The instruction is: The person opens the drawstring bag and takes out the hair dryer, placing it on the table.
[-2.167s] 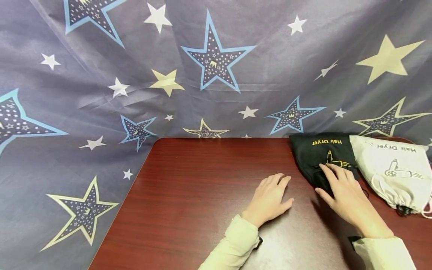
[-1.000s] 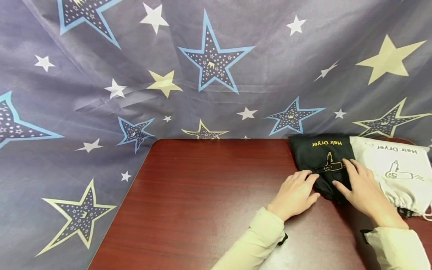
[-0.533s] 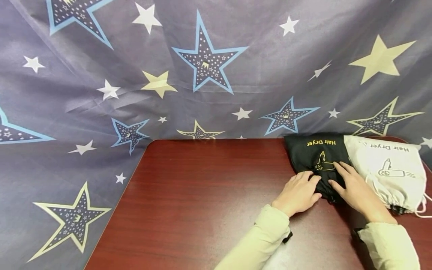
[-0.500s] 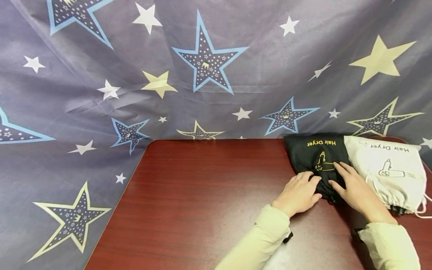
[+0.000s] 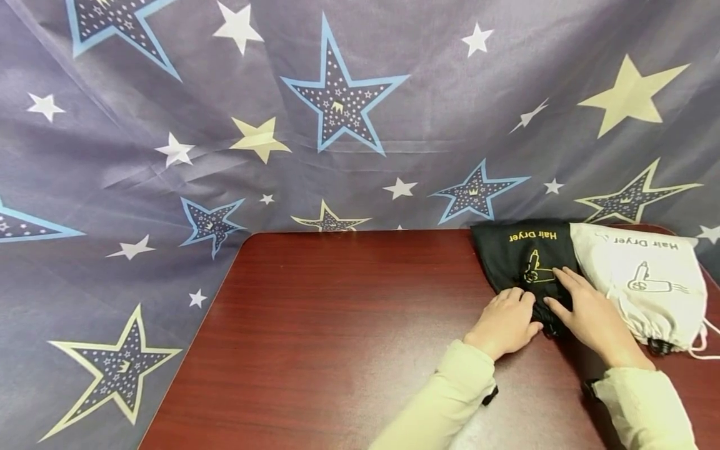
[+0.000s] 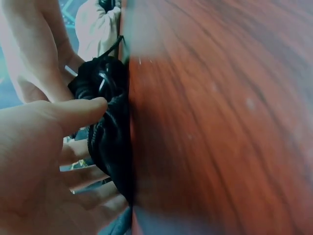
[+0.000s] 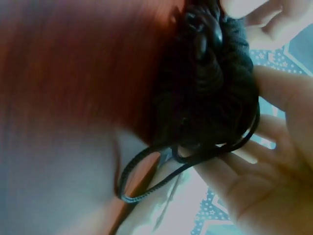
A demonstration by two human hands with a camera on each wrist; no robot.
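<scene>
A black drawstring bag [image 5: 509,259] printed "Hair Dryer" in yellow lies on the table, its gathered mouth towards me. At its lower left, my left hand [image 5: 504,320] touches it with bent fingers. In the left wrist view the thumb [image 6: 83,115] lies by the bag's mouth, fingers reaching to its upper side. My right hand [image 5: 593,319] rests over its right side, fingers extended across the print. In the right wrist view, a loop of black cord [image 7: 129,191] hangs from the bag's mouth [image 7: 210,73], near the right thumb. Fingertips are partly hidden.
A white drawstring bag [image 5: 669,294] with the same print lies against the black bag's right side, its white cord [image 5: 700,344] trailing right. Both are at the back right of the red-brown wooden table [image 5: 337,331]. A star-patterned curtain [image 5: 427,125] hangs behind.
My left hand has come from the bare tabletop to the black bag, its fingers now more bent. My right hand has shifted slightly rightward on the bag. The view has turned a little right.
</scene>
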